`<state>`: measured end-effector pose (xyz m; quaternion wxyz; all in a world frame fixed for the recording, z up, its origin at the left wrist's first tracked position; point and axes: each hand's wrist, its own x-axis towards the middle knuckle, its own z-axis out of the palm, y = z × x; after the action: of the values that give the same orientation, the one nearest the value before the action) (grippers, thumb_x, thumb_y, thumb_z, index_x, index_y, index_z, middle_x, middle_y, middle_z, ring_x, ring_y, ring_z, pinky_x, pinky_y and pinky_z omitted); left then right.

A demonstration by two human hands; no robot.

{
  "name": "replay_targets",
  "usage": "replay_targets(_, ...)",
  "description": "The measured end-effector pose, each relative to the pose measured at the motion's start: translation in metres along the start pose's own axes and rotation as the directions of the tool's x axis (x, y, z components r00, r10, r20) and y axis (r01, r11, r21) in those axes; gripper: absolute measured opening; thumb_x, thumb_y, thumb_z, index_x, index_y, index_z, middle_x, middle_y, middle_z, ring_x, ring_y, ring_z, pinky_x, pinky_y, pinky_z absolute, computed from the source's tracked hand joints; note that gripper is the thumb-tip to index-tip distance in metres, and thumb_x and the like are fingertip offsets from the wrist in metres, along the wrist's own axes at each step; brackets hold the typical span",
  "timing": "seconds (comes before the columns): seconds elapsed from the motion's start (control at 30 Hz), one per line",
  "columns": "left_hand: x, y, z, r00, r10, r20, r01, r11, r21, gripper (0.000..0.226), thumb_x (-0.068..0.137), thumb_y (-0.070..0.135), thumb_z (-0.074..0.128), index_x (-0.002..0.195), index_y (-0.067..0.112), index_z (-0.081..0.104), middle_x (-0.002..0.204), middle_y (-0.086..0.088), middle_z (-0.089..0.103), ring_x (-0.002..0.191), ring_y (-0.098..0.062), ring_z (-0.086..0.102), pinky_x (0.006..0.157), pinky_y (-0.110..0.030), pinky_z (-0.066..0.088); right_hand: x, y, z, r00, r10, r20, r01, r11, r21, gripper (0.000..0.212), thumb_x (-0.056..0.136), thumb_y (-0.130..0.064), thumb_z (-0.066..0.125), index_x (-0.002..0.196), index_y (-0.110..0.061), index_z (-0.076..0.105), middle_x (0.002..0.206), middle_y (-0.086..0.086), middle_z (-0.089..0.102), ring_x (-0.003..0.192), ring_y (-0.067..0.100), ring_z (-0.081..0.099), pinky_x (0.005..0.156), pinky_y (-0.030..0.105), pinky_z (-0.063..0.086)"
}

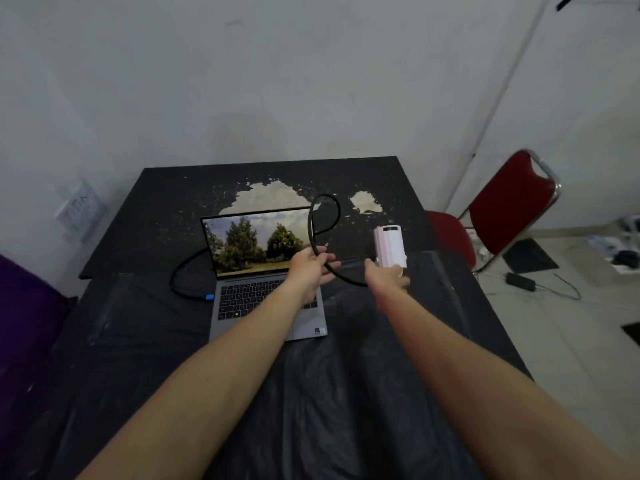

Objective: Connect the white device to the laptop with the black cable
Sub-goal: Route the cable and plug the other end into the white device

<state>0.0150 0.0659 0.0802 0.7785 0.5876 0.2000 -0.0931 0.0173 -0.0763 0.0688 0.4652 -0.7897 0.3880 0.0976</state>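
An open grey laptop (258, 299) sits mid-table, its screen showing trees. A black cable (313, 220) loops up over the screen's right edge. My left hand (311, 268) grips this cable above the keyboard's right side. The cable runs on to my right hand (388, 277), which holds a white device (390, 245) upright just right of the laptop. Another stretch of black cable (180, 275) curves around the laptop's left side to a blue plug (209, 297) at its left edge.
The black table (156, 209) has worn pale patches at the back and wrinkled dark plastic sheeting (346, 375) in front. A red chair (498, 216) stands at the right. A black adapter (519, 281) and cords lie on the floor.
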Motion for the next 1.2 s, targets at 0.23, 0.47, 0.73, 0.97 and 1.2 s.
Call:
replay_targets(0.23,-0.029,-0.058,0.015,0.979,-0.206,0.013,0.206,0.969,-0.136,0.012,0.104,0.0,0.04,0.106,0.003,0.052,0.095,-0.015,0.061,0.085,-0.027,0.067,0.08,-0.04,0.053,0.011,0.043,-0.024,0.966,0.086,0.245,-0.245,0.615,0.75,0.016,0.097,-0.012,0.045,0.11,-0.009,0.055,0.091,0.009,0.057,0.07,0.022,0.058,0.059,0.036,0.048)
replay_targets(0.47,-0.027,-0.095,0.031,0.774,-0.632,0.016,0.413,0.524,0.745,0.043,0.103,0.035,0.047,0.126,-0.001,0.051,0.123,-0.021,0.065,0.088,-0.028,0.07,0.062,-0.031,0.057,0.067,0.066,-0.049,0.982,-0.146,0.118,0.089,0.916,0.39,0.031,0.103,-0.024,0.041,0.125,-0.006,0.053,0.107,0.009,0.056,0.095,0.022,0.051,0.082,0.033,0.04)
replay_targets(0.73,0.052,-0.056,0.096,0.884,-0.464,0.061,0.323,0.7,0.636,0.029,0.104,0.033,0.046,0.112,0.008,0.059,0.098,-0.008,0.069,0.08,-0.019,0.068,0.075,-0.031,0.056,0.143,0.081,-0.066,0.9,-0.31,0.307,0.234,0.937,0.259,0.027,0.103,-0.025,0.046,0.121,-0.011,0.061,0.113,0.007,0.065,0.097,0.015,0.059,0.073,0.028,0.044)
replay_targets(0.97,0.123,-0.072,0.127,0.983,-0.18,-0.045,0.177,0.83,0.529,0.044,0.095,0.039,0.061,0.13,0.015,0.05,0.118,-0.004,0.057,0.099,-0.015,0.057,0.092,-0.034,0.049,0.174,0.081,-0.051,0.866,-0.244,0.437,0.083,0.93,0.357,0.019,0.099,-0.024,0.042,0.094,-0.015,0.058,0.081,-0.003,0.056,0.067,0.009,0.05,0.061,0.025,0.043)
replay_targets(1.2,0.191,-0.098,0.163,0.992,-0.113,-0.055,0.125,0.87,0.477,0.076,0.086,0.049,0.068,0.143,0.013,0.033,0.135,-0.003,0.052,0.109,-0.015,0.054,0.088,-0.028,0.044,0.219,0.09,-0.024,0.845,-0.245,0.476,0.061,0.927,0.369,0.022,0.098,-0.024,0.041,0.079,-0.019,0.051,0.068,-0.005,0.045,0.061,0.008,0.036,0.056,0.027,0.032)
